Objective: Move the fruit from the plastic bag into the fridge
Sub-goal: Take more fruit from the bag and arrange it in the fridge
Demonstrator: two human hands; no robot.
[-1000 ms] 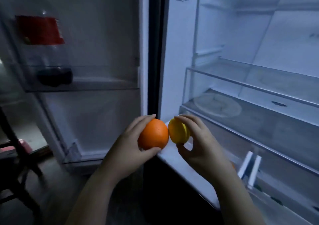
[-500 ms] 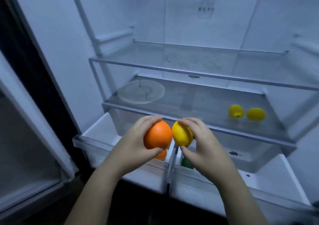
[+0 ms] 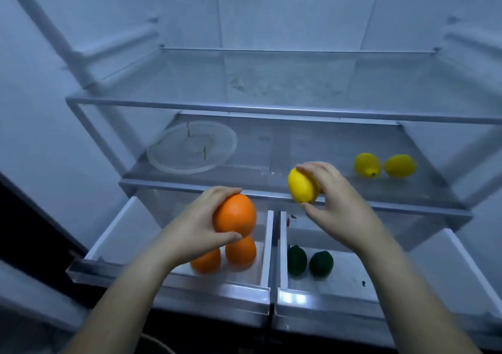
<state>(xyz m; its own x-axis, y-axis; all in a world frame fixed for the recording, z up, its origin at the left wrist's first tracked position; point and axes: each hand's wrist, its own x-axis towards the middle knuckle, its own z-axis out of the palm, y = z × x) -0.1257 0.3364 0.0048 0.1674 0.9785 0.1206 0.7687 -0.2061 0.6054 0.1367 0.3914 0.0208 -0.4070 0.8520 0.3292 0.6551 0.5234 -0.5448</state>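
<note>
My left hand (image 3: 195, 226) grips an orange (image 3: 235, 215) above the open left drawer (image 3: 114, 242), where two more oranges (image 3: 239, 253) lie. My right hand (image 3: 336, 201) holds a lemon (image 3: 301, 185) at the front edge of the lower glass shelf (image 3: 271, 174). Two lemons (image 3: 367, 164) rest on that shelf at the right. In the open right drawer (image 3: 461, 261) sit two dark green fruits (image 3: 321, 263). The plastic bag is out of view.
A clear round plate (image 3: 190, 147) lies on the lower shelf at the left. A bare glass shelf (image 3: 271, 87) spans the fridge above it. The fridge's white side walls close in left and right.
The view swung from the door bins to face the fridge interior. My hands have moved apart: the orange went down over the left drawer, the lemon rose to the right toward the shelf.
</note>
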